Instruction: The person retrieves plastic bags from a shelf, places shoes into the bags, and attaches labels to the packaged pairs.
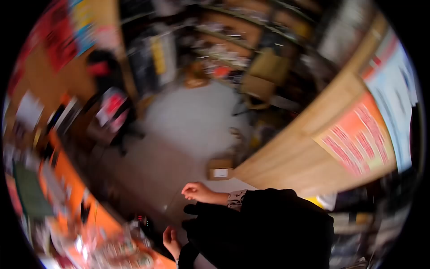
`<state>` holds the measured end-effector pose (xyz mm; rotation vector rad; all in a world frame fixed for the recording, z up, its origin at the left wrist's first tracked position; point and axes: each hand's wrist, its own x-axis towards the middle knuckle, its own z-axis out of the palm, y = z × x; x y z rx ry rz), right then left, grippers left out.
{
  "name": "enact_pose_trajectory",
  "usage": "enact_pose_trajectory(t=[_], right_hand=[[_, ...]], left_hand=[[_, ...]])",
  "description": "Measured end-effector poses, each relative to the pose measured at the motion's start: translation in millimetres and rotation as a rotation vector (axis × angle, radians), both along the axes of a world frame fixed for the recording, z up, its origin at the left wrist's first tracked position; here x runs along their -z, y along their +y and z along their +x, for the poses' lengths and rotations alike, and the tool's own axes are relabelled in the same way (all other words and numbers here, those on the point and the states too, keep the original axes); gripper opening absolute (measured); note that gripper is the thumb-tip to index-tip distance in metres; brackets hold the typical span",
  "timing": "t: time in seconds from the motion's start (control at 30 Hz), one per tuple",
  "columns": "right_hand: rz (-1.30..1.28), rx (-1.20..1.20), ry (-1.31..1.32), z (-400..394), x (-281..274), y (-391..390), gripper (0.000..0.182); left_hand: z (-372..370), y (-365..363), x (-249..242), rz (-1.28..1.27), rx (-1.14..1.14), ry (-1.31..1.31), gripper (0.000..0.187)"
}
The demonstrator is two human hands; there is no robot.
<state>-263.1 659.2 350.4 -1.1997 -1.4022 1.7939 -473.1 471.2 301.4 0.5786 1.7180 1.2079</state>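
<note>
Hold both part-open, seemingly empty hands, right (197, 192) and left (172, 242), clear of the long orange desk (102, 218) and the small brown cardboard box (220, 163) on the pale grey floor (186, 114).

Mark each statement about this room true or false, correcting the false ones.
1. A cardboard box with a white label sits on the floor. True.
2. One hand is gripping that box. False: the right hand and the left hand are both apart from it.
3. A patterned cuff shows at the right wrist. True.
4. The poster on the wooden panel is plain green. False: it is orange and pink, with red markings.
5. The orange surface is on the lower left of the picture. True.
</note>
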Motion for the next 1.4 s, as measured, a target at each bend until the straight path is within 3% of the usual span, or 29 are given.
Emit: enact_pose_trajectory(t=[0.07,0.1,0.2,0.3,0.37,0.43,0.47,0.63,0.7,0.93,0.97,1.03,1.07,1.1,1.17,1.23,1.33,1.37,1.4], right_hand=[[0.076,0.165,0.048,43.7,-21.3,10.9,0.014],[0.117,0.248,0.071,62.0,-17.1,14.9,0.014],[0.088,0.529,0.094,101.3,-9.8,9.5,0.016],[0.058,0.726,0.069,142.2,-40.1,27.5,0.016],[0.104,0.813,0.137,157.7,-37.4,38.8,0.013],[0.143,0.840,0.024,227.7,-58.3,57.1,0.014],[0.161,0.861,-0.026,222.3,-47.6,60.5,0.015],[0.223,0.999,-0.048,269.1,-73.9,78.3,0.017],[0.331,1.100,-0.111,286.6,-78.7,78.8,0.016],[0.314,1.378,-0.199,311.5,-70.4,93.1,0.015],[0.308,1.424,-0.210,314.4,-74.3,100.5,0.015],[0.309,1.507,-0.241,316.9,-77.7,117.8,0.015],[0.315,1.536,-0.292,320.5,-80.6,126.4,0.016],[0.311,1.597,-0.306,324.4,-84.6,136.7,0.016],[0.236,1.704,-0.340,329.9,-93.4,156.0,0.017],[0.197,1.814,-0.299,340.7,-132.2,174.4,0.016],[0.363,1.926,-0.497,360.3,-174.2,196.0,0.014],[0.360,1.963,-0.514,368.1,-193.0,199.4,0.014],[0.488,1.955,-0.723,375.4,-213.1,200.9,0.014]], left_hand=[[-4.2,61.6,-6.6,0.060,0.223,0.069,0.025],[-10.1,85.9,28.9,0.110,0.261,0.018,0.027],[15.4,156.8,-18.0,0.251,0.521,-0.003,0.025],[84.8,247.0,-80.6,0.175,0.629,0.031,0.022],[129.5,294.3,-105.2,0.321,0.854,0.006,0.019],[230.1,350.0,-126.8,0.490,1.012,0.038,0.017],[242.4,369.1,-123.9,0.554,1.099,0.092,0.017],[400.7,451.6,-232.0,0.949,1.443,0.089,0.019],[459.2,466.9,-267.6,1.106,1.535,0.086,0.020],[650.2,471.9,-351.4,1.587,1.779,-0.179,0.016],[676.8,469.2,-361.3,1.625,1.831,-0.212,0.020],[727.1,457.3,-363.5,1.633,1.897,0.004,0.038],[753.3,453.8,-353.0,1.648,1.943,-0.047,0.038],[775.6,448.6,-349.4,1.885,1.773,0.104,0.048],[801.9,441.3,-347.5,2.127,1.596,0.185,0.059],[798.3,445.4,-383.5,1.730,2.231,0.510,0.063],[797.5,449.7,-405.4,1.686,2.431,0.624,0.048],[803.0,452.8,-392.9,1.720,2.451,0.593,0.048],[812.1,458.3,-371.5,1.945,2.166,0.290,0.034]])
